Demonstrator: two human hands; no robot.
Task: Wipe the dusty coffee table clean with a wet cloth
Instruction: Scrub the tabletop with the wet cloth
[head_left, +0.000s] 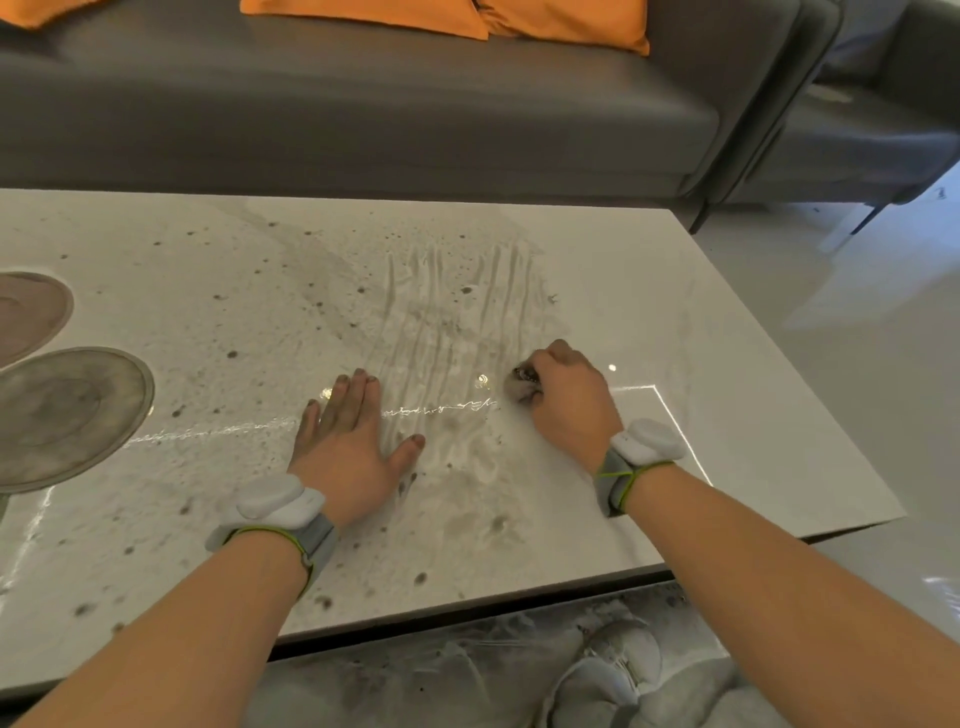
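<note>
A white glossy coffee table (727, 322) carries a layer of grey dust with dark specks, thickest across its left and middle. Wet wipe streaks run through the dust in the middle. My right hand (569, 400) grips a small, balled, dirty grey cloth (519, 387) and presses it on the tabletop at the right end of the streaks. Only a little of the cloth shows past the fingers. My left hand (348, 441) lies flat on the table, fingers straight and spread, its fingertips dirty. The table's right side looks clean and shiny.
Two round dusty coasters (67, 415) (26, 314) lie at the table's left edge. A grey sofa (415, 119) with orange cushions (566, 21) stands behind the table. Dust covers the floor and a shoe (618, 660) below the near table edge.
</note>
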